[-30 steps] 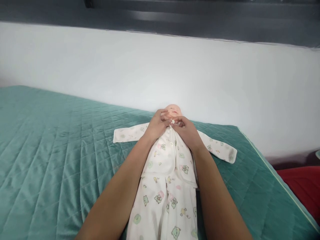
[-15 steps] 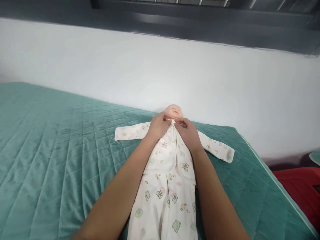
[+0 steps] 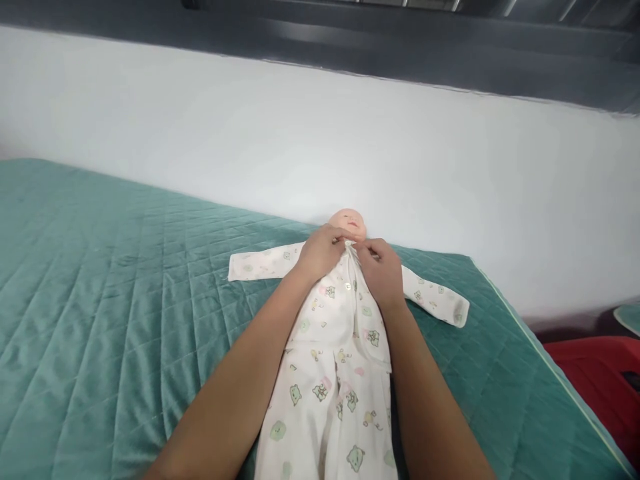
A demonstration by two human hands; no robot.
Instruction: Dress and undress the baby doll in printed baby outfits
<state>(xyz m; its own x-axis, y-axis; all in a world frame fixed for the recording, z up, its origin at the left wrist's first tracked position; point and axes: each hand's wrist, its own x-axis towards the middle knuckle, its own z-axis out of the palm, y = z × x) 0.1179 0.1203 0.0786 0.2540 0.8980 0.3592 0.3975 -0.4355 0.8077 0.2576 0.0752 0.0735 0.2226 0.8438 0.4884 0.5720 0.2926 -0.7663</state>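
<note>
A baby doll (image 3: 349, 223) lies on its back on a teal quilted bed cover (image 3: 100, 293), head toward the wall. It wears a white printed shirt (image 3: 333, 307) with sleeves spread out to both sides, and matching trousers (image 3: 325, 413). My left hand (image 3: 320, 253) and my right hand (image 3: 383, 270) meet at the shirt's neck, just under the doll's chin. Both have their fingers pinched on the shirt's front edges at the top button.
A white wall (image 3: 300, 147) runs behind the bed with a dark window frame (image 3: 400, 47) above it. To the right of the bed's edge stands something red (image 3: 600, 380).
Both hands stay at the shirt's neck with small finger movements. The view has shifted slightly; the doll has not moved.
</note>
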